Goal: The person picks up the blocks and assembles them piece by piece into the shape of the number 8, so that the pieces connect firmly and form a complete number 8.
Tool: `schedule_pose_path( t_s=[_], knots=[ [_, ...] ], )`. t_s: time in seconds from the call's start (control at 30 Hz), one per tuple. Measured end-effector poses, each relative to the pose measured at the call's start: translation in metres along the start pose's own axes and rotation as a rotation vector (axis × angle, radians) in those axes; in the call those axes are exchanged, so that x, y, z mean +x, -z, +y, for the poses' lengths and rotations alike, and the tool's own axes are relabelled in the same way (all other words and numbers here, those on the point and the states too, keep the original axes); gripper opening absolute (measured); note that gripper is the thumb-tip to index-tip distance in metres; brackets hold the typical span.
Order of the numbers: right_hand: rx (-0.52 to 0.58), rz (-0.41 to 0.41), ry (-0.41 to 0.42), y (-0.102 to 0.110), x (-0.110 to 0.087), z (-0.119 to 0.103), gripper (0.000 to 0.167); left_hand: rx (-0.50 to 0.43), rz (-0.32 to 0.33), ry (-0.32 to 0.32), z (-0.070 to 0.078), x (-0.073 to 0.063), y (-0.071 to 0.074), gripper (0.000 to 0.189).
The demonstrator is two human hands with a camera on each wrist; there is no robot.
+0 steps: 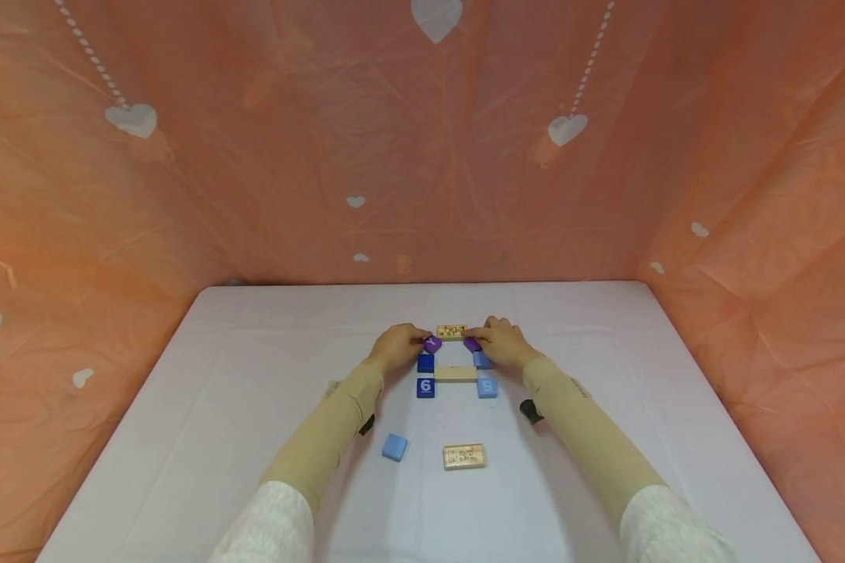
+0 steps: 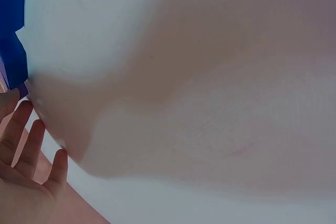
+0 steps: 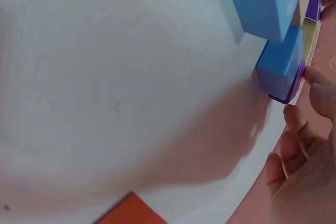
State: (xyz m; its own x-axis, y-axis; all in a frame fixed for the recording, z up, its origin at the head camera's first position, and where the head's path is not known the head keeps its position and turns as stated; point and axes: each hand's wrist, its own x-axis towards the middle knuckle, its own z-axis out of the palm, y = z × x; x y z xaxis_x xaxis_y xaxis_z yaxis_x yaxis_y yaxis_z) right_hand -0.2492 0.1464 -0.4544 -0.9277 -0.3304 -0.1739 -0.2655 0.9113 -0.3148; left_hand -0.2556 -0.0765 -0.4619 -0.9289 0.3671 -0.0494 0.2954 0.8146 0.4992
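Observation:
My left hand (image 1: pixel 397 346) is at a purple block (image 1: pixel 432 344) marked with a Y, its thumb and finger pinching the block's left side. Across from it, my right hand (image 1: pixel 504 344) holds a second purple block (image 1: pixel 472 344) by finger and thumb, partly covering it. Its index finger reaches to the right end of a wooden block with dark markings (image 1: pixel 452 332), which lies between the purple ones. Nearer me on the left are dark blue blocks (image 1: pixel 425 388); light blue blocks (image 1: pixel 488 388) lie on the right. A plain wooden block (image 1: pixel 455 374) bridges the two sides.
A loose light blue block (image 1: pixel 395 447) and a patterned wooden block (image 1: pixel 464 457) lie nearer me on the white table (image 1: pixel 253 438). Orange sheeting (image 1: pixel 288 156) with white hearts stands behind the table and along both sides.

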Motion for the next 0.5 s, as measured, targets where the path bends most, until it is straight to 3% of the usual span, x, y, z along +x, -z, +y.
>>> schedule_pose_path(
  t_s=[0.5],
  knots=[
    [0.012, 0.001, 0.017, 0.0001, -0.0009, 0.0013, 0.035, 0.020, 0.007, -0.013, 0.0005, -0.0008, -0.0003, 0.031]
  ],
)
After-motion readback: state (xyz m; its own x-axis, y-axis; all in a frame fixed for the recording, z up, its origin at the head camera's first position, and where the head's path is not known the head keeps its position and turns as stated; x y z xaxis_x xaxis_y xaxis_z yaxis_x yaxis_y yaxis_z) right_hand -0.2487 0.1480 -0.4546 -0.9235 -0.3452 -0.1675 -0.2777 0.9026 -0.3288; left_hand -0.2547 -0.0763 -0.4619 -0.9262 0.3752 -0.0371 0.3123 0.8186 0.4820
